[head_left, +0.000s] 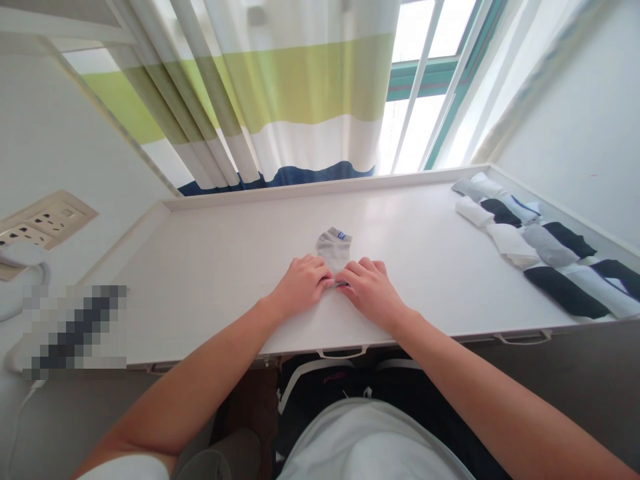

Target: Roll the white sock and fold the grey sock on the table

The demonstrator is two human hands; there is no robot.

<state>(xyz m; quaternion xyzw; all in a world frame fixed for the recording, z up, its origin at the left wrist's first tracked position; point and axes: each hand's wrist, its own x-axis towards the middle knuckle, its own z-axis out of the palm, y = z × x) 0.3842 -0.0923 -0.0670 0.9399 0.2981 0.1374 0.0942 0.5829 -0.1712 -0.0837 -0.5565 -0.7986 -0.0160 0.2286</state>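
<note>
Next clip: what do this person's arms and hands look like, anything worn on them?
Both forearms are bare right down to the wrists. The left hand and right hand wear no gloves, and no watch, ring or bracelet shows. A white short sleeve covers the left upper arm at the bottom edge of the frame.

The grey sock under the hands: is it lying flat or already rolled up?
Flat. The grey sock lies spread on the white table, toe end away from the person; left hand and right hand press its near end.

A white table (210, 267) carries one grey sock (334, 250) mid-surface and a sock row (545, 247) at right.
</note>
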